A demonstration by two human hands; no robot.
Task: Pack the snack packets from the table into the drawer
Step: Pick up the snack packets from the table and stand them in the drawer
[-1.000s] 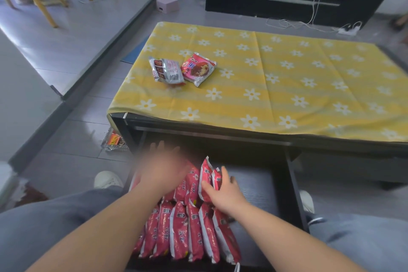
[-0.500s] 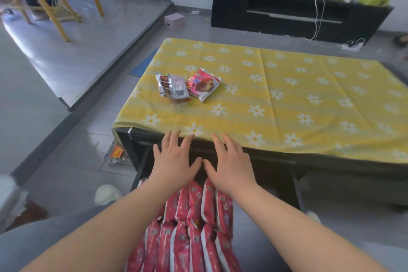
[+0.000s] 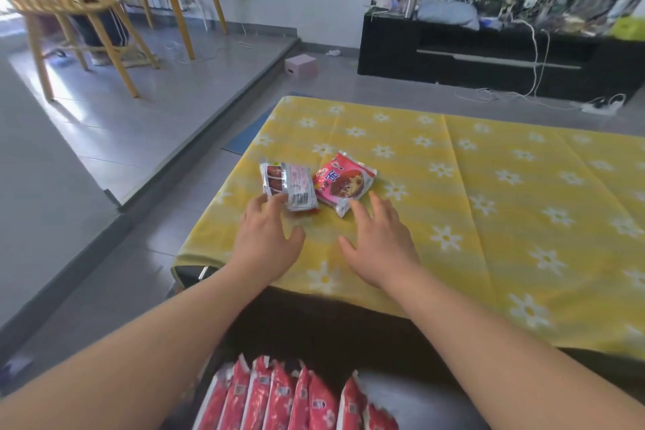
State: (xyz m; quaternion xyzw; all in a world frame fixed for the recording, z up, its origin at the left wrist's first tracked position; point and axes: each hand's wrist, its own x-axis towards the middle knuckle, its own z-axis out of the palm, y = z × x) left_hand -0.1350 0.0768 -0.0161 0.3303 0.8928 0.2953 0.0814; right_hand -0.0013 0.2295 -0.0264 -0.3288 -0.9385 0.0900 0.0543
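Two snack packets lie side by side on the yellow flowered tablecloth [image 3: 488, 206]: a silver-backed packet [image 3: 288, 185] on the left and a pink-red packet [image 3: 343, 181] on the right. My left hand [image 3: 267, 237] reaches over the table with spread fingers, its fingertips at the near edge of the silver-backed packet. My right hand [image 3: 380, 241] is spread flat just below the pink-red packet, its fingertips close to the packet's near corner. Neither hand holds anything. Below the table edge the open drawer [image 3: 419, 398] holds several red packets [image 3: 289, 398] standing in rows.
A grey raised floor step runs along the left, with wooden chair legs [image 3: 104, 42] on it. A small pink box [image 3: 301, 65] sits on the floor beyond the table. A black TV cabinet [image 3: 488, 59] with cables stands at the back.
Both hands have risen from the packets in the drawer, passed the table's front edge, and now stretch onto the tablecloth up to the two packets. The view has tilted up.
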